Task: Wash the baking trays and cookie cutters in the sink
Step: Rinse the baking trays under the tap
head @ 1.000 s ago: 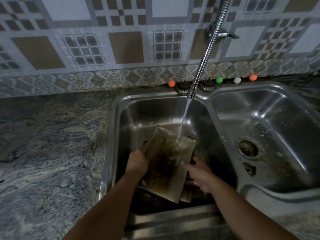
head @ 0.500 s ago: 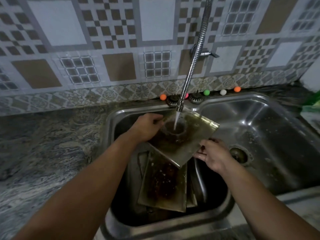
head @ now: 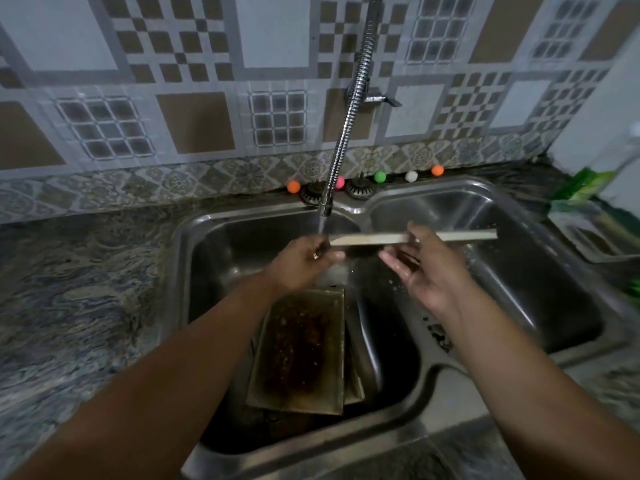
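Double sink (head: 194, 237) — left basin holds stacked dirty trays (head: 301, 348), waiting. One baking tray (head: 450, 235) is held level under the tap stream (head: 323, 225), apparently for rinsing: left hand (head: 301, 261) closed on its end, right hand (head: 429, 271) open, supporting it.

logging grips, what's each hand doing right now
Left hand: closed on the left end of the raised tray, under the water.
Right hand: open, fingers spread, thumb against the tray; not gripping.
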